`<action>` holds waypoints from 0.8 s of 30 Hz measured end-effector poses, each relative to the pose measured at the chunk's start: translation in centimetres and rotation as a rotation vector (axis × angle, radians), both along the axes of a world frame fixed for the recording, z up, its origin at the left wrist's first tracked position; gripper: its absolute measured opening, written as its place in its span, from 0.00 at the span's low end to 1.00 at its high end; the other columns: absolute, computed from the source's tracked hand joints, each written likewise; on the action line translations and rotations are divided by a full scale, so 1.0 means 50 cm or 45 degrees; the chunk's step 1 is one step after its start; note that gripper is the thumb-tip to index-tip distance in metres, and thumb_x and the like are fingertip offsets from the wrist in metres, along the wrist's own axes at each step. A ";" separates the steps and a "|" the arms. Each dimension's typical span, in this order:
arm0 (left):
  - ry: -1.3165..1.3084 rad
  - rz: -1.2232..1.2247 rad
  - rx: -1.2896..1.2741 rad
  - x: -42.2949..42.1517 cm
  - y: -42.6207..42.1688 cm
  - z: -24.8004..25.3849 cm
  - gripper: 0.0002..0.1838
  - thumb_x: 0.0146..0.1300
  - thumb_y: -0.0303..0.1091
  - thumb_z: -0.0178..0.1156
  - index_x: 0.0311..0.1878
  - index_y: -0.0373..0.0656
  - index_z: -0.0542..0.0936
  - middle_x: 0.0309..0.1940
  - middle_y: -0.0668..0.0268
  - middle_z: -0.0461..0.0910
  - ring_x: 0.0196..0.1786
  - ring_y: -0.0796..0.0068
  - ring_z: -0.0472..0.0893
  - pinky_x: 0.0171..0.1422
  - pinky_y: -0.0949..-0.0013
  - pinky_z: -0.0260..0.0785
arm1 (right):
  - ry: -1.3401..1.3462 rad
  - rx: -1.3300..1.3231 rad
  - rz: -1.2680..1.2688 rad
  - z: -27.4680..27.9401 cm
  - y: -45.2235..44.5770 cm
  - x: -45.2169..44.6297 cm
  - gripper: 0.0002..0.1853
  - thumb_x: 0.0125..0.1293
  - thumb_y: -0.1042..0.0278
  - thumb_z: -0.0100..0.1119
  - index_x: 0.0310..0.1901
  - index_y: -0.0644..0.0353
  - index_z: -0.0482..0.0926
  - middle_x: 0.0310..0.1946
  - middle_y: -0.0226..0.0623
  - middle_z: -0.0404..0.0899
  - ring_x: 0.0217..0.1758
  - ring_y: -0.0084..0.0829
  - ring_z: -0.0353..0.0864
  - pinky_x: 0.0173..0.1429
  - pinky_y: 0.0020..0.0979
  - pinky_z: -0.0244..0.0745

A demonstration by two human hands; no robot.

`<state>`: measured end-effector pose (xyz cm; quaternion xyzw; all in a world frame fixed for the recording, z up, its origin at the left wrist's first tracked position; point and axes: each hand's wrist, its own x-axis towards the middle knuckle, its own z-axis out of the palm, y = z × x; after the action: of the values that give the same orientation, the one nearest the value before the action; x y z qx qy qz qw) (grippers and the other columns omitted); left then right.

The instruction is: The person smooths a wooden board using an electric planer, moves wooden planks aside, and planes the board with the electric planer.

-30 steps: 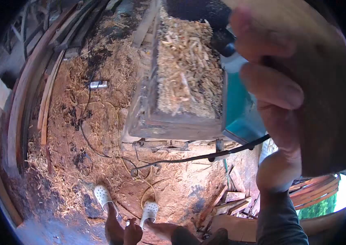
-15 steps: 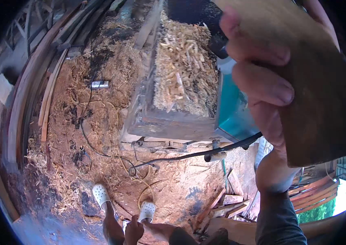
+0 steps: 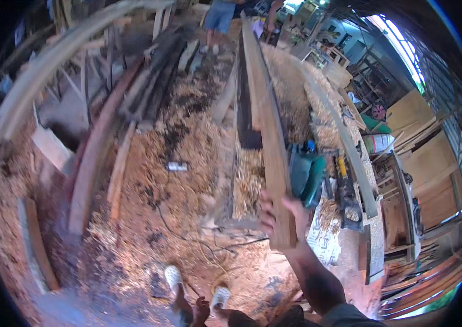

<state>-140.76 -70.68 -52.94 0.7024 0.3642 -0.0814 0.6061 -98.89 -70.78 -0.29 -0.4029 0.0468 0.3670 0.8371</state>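
Observation:
My right hand (image 3: 291,215) is wrapped around the near end of a long wooden plank (image 3: 270,136), fingers on its left edge and thumb on the right. The plank tilts up and away from me toward the back, above a bed heaped with wood shavings (image 3: 248,182). Just right of it is a green machine housing (image 3: 308,174), partly hidden by the plank. My left hand (image 3: 201,312) hangs low beside my legs, small in view, its fingers slightly apart and nothing visible in it.
Long boards (image 3: 97,169) lie on the left floor. A cable (image 3: 173,229) loops across the shavings near my feet. A handsaw with a yellow part (image 3: 343,169) lies on the right bench. Another person (image 3: 220,19) stands at the back near the plank's far end.
My view has lifted and now takes in the workshop's far side. The plank, close to my face before, has moved down and away, with my right hand still gripping it.

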 end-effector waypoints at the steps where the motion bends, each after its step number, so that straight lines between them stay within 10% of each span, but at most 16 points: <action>1: -0.132 0.316 -0.464 0.027 0.038 0.051 0.25 0.61 0.24 0.58 0.63 0.36 0.71 0.53 0.54 0.82 0.46 0.60 0.85 0.48 0.59 0.78 | 0.015 -0.027 -0.020 0.018 -0.034 -0.024 0.32 0.68 0.53 0.55 0.67 0.66 0.66 0.38 0.30 0.70 0.32 0.25 0.68 0.35 0.29 0.66; 6: -0.624 0.329 -0.374 0.426 0.291 0.711 0.32 0.75 0.30 0.56 0.76 0.36 0.57 0.74 0.51 0.62 0.77 0.60 0.63 0.78 0.61 0.57 | 0.065 -0.319 -0.260 0.126 -0.209 -0.264 0.32 0.69 0.55 0.59 0.68 0.67 0.68 0.33 0.30 0.73 0.28 0.24 0.71 0.31 0.27 0.68; 10: -1.017 -0.032 -0.650 0.799 0.288 1.086 0.41 0.75 0.49 0.57 0.79 0.38 0.50 0.76 0.54 0.60 0.78 0.60 0.60 0.76 0.58 0.59 | -0.009 -0.520 -0.195 0.256 -0.283 -0.474 0.33 0.70 0.54 0.59 0.68 0.68 0.66 0.33 0.32 0.74 0.29 0.25 0.73 0.30 0.29 0.71; 13: -0.712 0.018 -1.224 1.029 0.198 1.162 0.39 0.65 0.61 0.64 0.68 0.45 0.63 0.55 0.62 0.75 0.45 0.72 0.78 0.41 0.67 0.74 | 0.015 -0.742 -0.369 0.297 -0.313 -0.578 0.34 0.69 0.54 0.59 0.69 0.68 0.66 0.35 0.34 0.74 0.31 0.26 0.73 0.32 0.30 0.71; 16: -0.552 0.072 -1.355 1.032 0.131 1.233 0.32 0.61 0.59 0.68 0.59 0.53 0.67 0.41 0.67 0.74 0.27 0.79 0.70 0.25 0.71 0.67 | 0.020 -0.928 -0.507 0.299 -0.342 -0.613 0.34 0.69 0.54 0.60 0.69 0.68 0.65 0.36 0.35 0.74 0.33 0.28 0.74 0.33 0.31 0.71; 24: -0.530 0.142 -1.281 1.024 0.092 1.213 0.29 0.56 0.54 0.72 0.56 0.55 0.71 0.36 0.68 0.72 0.24 0.79 0.70 0.23 0.72 0.65 | -0.100 -1.182 -0.436 0.235 -0.368 -0.423 0.36 0.68 0.53 0.62 0.70 0.68 0.64 0.41 0.39 0.73 0.37 0.32 0.74 0.38 0.33 0.72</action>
<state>-89.56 -66.09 7.70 0.3067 0.1893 -0.0725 0.9300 -120.05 -89.17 11.48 -0.7333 0.2393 0.1492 0.6186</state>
